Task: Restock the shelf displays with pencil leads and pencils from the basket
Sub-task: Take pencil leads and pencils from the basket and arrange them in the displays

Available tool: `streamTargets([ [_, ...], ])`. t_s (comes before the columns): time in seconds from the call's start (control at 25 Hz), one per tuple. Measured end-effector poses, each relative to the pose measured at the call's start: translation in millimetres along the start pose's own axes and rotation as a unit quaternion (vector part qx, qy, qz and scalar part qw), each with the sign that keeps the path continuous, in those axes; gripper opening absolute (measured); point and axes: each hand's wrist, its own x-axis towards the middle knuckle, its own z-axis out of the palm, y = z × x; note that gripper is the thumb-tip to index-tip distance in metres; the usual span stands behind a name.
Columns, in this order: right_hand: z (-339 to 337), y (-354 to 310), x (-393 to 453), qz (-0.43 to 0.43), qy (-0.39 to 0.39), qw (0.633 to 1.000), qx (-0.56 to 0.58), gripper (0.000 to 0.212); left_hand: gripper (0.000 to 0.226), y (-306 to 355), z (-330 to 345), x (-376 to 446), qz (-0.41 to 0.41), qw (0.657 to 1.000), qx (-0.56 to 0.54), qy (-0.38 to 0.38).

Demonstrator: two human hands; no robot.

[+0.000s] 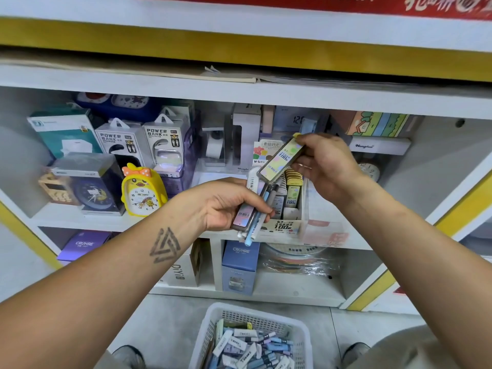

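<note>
In the head view, right of the frame centre, the right hand (pixel 326 162) pinches one lead case (pixel 282 159) by its upper end, tilted, just above the display box (pixel 286 209) on the shelf (pixel 80 218). At the centre the left hand (pixel 226 205) is curled around a bundle (pixel 251 213) of pencils and lead cases, while the basket (pixel 213 328) at the bottom centre holds many more. I judge the step in hand is placing this case, so the next move needs it turned upright and lowered into a free slot of the box.

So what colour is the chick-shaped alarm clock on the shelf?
Yellow, with an orange bow; the alarm clock shows clearly in the head view.
</note>
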Motion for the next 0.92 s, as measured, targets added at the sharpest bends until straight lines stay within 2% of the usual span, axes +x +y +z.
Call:
streamTargets([
  [0.12,-14.4,-11.9,0.4,-0.061,0.023,0.998,-0.024,0.002,0.023,1.4,-4.0,-0.1,0.006,1.000,0.000,0.015],
  [0.24,-27.9,-14.4,-3.3,-0.146,0.005,0.973,-0.181,0.009,0.024,3.7,-8.6,-0.7,0.010,1.000,-0.005,0.027],
  [0.4,-37.6,-5.8,-6.8,-0.217,-0.013,0.902,-0.373,0.009,0.020,6.7,-10.7,-1.2,0.027,0.999,0.001,0.042],
  [0.68,-46.9,8.3,-12.9,-0.261,-0.027,0.804,-0.533,0.018,0.023,4.3,-9.0,2.8,0.030,0.999,0.005,0.039],
  [0.76,-46.5,13.4,-13.3,-0.274,-0.041,0.783,-0.556,0.013,0.023,3.4,-8.6,4.4,0.029,0.999,0.006,0.035],
  [0.84,-46.2,15.7,-12.6,-0.292,-0.054,0.743,-0.600,0.007,0.023,2.8,-7.8,5.5,0.026,0.999,0.002,0.027],
  [0.92,-44.5,17.3,-12.7,-0.308,-0.055,0.699,-0.643,0.013,0.025,2.5,-6.4,6.1,0.022,1.000,-0.005,0.018],
])
